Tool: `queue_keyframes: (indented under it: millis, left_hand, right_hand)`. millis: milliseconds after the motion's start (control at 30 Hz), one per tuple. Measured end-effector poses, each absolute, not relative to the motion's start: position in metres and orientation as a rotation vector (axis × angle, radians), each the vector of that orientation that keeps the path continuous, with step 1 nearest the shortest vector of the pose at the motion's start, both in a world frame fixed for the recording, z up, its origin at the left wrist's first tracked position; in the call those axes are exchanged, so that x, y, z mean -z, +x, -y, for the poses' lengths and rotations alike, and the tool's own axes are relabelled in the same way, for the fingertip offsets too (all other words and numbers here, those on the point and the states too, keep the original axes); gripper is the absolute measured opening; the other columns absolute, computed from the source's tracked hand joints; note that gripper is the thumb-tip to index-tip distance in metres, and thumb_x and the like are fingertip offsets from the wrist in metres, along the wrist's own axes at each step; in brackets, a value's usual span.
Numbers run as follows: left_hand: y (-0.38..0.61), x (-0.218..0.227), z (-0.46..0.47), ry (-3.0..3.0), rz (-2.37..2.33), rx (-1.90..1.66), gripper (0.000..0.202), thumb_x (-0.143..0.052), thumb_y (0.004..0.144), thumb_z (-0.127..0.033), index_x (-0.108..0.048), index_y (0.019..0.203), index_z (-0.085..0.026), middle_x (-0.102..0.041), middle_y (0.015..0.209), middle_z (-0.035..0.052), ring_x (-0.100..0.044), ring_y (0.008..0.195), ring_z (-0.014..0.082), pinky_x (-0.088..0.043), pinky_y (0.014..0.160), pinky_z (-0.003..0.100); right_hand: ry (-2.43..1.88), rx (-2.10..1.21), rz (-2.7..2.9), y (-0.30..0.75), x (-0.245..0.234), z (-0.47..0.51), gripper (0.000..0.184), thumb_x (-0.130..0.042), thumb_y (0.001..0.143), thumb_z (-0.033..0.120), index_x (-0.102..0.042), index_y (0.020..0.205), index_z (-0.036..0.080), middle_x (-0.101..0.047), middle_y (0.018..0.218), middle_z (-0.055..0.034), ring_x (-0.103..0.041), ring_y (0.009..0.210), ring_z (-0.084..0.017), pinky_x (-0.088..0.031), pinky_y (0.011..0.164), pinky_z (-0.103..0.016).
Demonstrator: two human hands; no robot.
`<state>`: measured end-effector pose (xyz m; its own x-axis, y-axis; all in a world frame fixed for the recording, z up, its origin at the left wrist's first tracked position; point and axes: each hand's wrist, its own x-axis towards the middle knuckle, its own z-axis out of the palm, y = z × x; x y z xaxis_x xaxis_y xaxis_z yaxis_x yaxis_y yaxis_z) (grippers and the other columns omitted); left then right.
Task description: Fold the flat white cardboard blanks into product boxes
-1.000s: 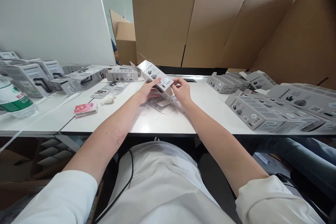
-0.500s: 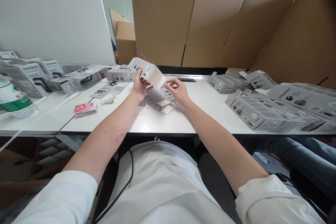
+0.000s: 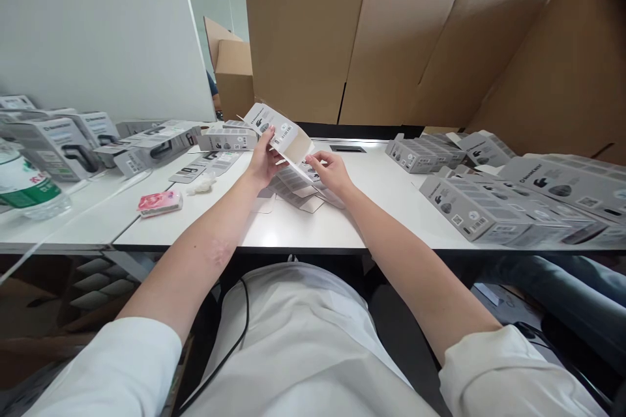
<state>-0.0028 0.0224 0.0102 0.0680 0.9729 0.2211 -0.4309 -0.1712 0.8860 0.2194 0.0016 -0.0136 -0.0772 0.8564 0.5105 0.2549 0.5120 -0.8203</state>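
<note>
A grey-and-white printed carton [image 3: 278, 125] is tilted above the table, its near end open and the brown inside showing. My left hand [image 3: 265, 159] grips it from the left, thumb on the printed face and fingers underneath. At the open end my right hand [image 3: 331, 171] has its thumb and fingers pinched on the end flap. Flattened cartons [image 3: 297, 187] lie on the white table [image 3: 313, 228] under both hands, partly hidden by them.
Several folded cartons [image 3: 469, 205] stand at the right, and more boxes [image 3: 59, 143] at the left. A pink packet [image 3: 160, 202], a crumpled tissue [image 3: 201, 184] and a bottle [image 3: 29, 186] are on the left. Large cardboard [image 3: 352, 32] rises behind the table.
The carton has turned a little and shifted slightly right and up with my left hand. My right fingers have closed in on its end flap.
</note>
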Motion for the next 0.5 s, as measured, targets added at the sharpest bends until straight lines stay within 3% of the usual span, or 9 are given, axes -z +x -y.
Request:
queue_keyframes:
  millis: [167,300,500]
  left_hand:
    - [-0.003,-0.009,-0.024,1.109,-0.700,-1.417,0.078,-0.091,0.081,-0.092,-0.075,0.131,-0.035,-0.089,0.116,0.0040,-0.086,0.125,0.0361,-0.068,0.103,0.046]
    - [-0.002,-0.008,-0.020,1.161,-0.653,-1.357,0.081,-0.091,0.083,-0.092,-0.077,0.137,-0.033,-0.090,0.117,0.0050,-0.088,0.122,0.0351,-0.068,0.106,0.047]
    - [0.004,-0.008,-0.011,1.240,-0.643,-1.287,0.075,-0.094,0.086,-0.088,-0.082,0.128,-0.027,-0.092,0.122,0.0106,-0.088,0.120,0.0377,-0.069,0.103,0.048]
  right_hand:
    - [-0.984,-0.661,1.631,0.220,0.012,0.001,0.071,-0.088,0.089,0.093,-0.077,0.082,0.024,-0.072,0.087,-0.0052,-0.062,0.084,-0.023,-0.050,0.078,-0.037]
    - [-1.021,-0.680,1.603,0.218,0.012,0.003,0.067,-0.090,0.091,0.089,-0.078,0.082,0.024,-0.074,0.088,-0.0064,-0.065,0.086,-0.024,-0.050,0.074,-0.036]
    - [-1.023,-0.733,1.578,0.216,0.017,-0.001,0.067,-0.094,0.092,0.085,-0.076,0.078,0.022,-0.074,0.082,-0.0063,-0.059,0.076,-0.020,-0.048,0.071,-0.036]
